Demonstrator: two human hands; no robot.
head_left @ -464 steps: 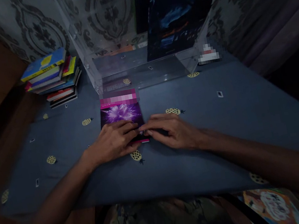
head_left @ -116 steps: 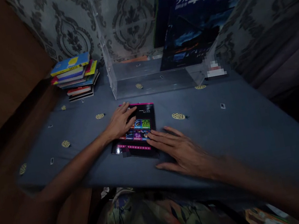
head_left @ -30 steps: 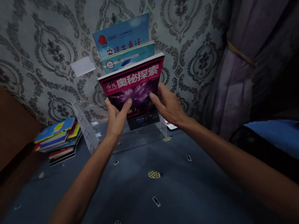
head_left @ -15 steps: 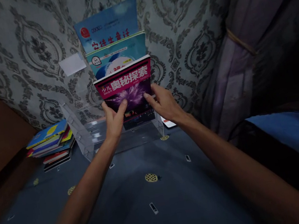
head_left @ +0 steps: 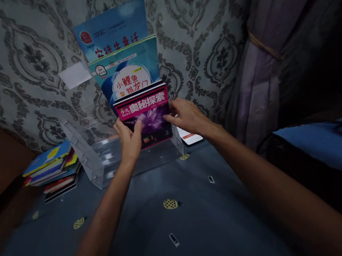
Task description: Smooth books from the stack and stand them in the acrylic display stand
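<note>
A book with a magenta title band and purple burst cover stands upright at the front of a clear acrylic rack. My left hand grips its left edge, thumb on the cover. At its right edge, my right hand is closed with the thumb against the cover; its other fingers are partly hidden behind. Directly behind it shows the dark top edge of another book. Farther back and higher stand a teal book and a blue book, one behind the other.
A stack of books lies left of the rack. A phone with a lit screen rests at its right. The patterned cloth covers the table. A tied curtain hangs on the right; a white card shows near the wall.
Both hands have lowered the magenta-banded book into the rack's front, and more of the teal book's cover shows. The view has shifted slightly, showing more of the phone.
</note>
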